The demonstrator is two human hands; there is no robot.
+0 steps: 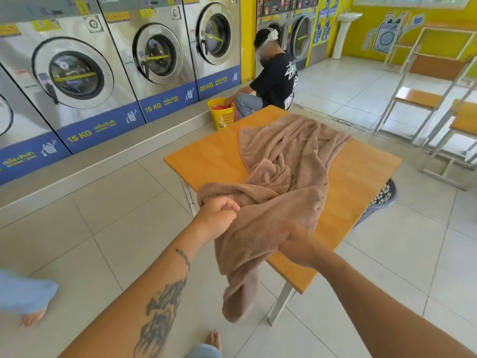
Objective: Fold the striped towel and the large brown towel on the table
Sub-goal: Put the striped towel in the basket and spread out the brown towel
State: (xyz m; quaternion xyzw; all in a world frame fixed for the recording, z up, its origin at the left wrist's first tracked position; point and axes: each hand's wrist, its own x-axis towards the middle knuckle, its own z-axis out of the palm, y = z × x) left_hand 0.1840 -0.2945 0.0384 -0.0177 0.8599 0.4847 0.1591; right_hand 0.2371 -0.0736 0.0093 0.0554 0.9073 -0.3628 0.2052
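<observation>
The large brown towel (286,161) lies crumpled across the orange wooden table (206,161), and its near end hangs over the table's front edge toward the floor. My left hand (216,213) is shut on a bunched edge of the towel at the table's near left corner. My right hand (296,246) grips the towel's fabric a little lower and to the right, above the front edge. No striped towel shows in this view.
Washing machines (77,73) line the left wall. A person (273,78) crouches beyond the table by a yellow basket (222,113). A dark laundry basket (382,200) stands at the table's right side. Benches with metal frames (438,99) fill the right.
</observation>
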